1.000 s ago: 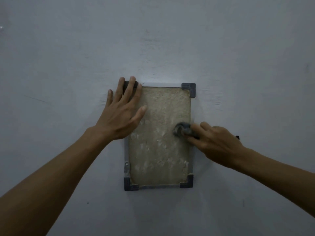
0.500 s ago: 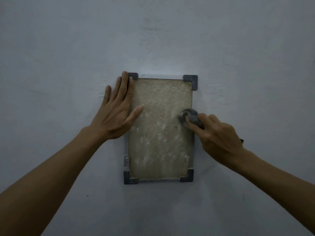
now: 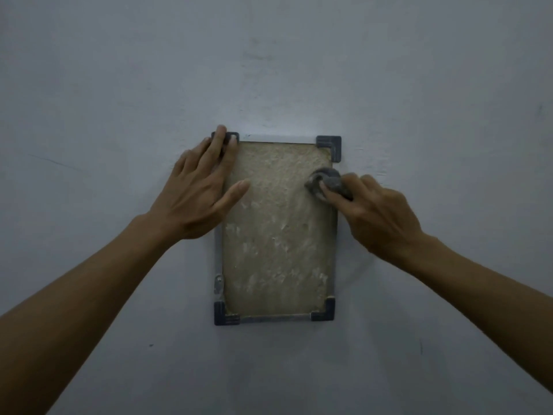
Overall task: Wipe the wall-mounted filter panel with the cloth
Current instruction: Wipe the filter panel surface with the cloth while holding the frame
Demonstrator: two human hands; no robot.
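The filter panel [image 3: 275, 235] hangs upright on the wall [image 3: 119, 115], long axis vertical. The left hand [image 3: 194, 193] presses flat, fingers straight, on its upper-left corner. The right hand [image 3: 380, 217] pinches a bunched grey cloth [image 3: 324, 182] against its upper-right edge.

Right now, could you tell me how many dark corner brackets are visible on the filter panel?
4: top right, bottom left, bottom right, and top left, mostly covered by the left hand.

Filter panel [image 3: 278, 235]: upright rectangle on grey wall [image 3: 299, 70], dusty beige mesh, dark corner brackets. Left hand [image 3: 197, 190]: flat, fingers [image 3: 220, 139] over panel's upper-left corner. Right hand [image 3: 380, 217]: pinching wadded grey cloth [image 3: 324, 184] against panel's right edge, near upper-right corner.
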